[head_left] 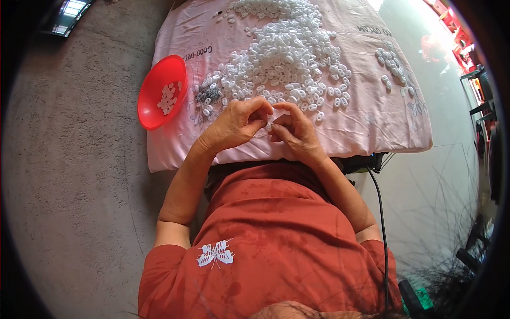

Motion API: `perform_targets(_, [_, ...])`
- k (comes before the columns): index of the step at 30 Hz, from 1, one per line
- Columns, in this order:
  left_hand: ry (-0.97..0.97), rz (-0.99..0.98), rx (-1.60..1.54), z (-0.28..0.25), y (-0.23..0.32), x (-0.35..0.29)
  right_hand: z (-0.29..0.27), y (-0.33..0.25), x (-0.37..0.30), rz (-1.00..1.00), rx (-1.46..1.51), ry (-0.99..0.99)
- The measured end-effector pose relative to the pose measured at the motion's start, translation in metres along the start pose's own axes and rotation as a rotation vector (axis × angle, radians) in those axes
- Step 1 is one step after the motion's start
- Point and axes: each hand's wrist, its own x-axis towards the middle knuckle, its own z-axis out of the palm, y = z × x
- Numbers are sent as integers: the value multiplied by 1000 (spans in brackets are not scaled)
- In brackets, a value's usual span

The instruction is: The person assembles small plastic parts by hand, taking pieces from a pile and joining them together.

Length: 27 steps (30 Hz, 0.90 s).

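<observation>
My left hand (pixel 237 123) and my right hand (pixel 298 133) meet over the near part of the cloth-covered table. The fingers of both are closed in a pinch around a small white plastic piece (pixel 269 127), mostly hidden between the fingertips. Just beyond my hands spreads a large heap of white oval pieces (pixel 281 58), many with two holes. A small clump of dark grey bits (pixel 208 94) lies at the heap's left edge. Left of that stands a red plastic bowl (pixel 146 87) with some small pale pieces in it.
A pink printed cloth (pixel 366 125) covers the table. Towards its right edge lies a smaller group of white pieces (pixel 391 63). A black cable (pixel 380 207) hangs down at the right of my body. A dark screen (pixel 65 17) shows at the far left.
</observation>
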Motion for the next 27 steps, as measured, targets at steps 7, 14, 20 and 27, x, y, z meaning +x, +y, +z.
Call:
perform_targets(7, [7,2,-45,1,-1,0,1,-1,-1,19,-1,4])
perform_targets(14, [6,-8,-48,2,-1,0,1,-1,-1,22,24,1])
perform_targets(20, [20,26,-3,5,-1,3,0,1,-1,-10,14,-3])
perform_targets(27, [47,68,53,11,-6,2,1,0,-2,-36,-1,19])
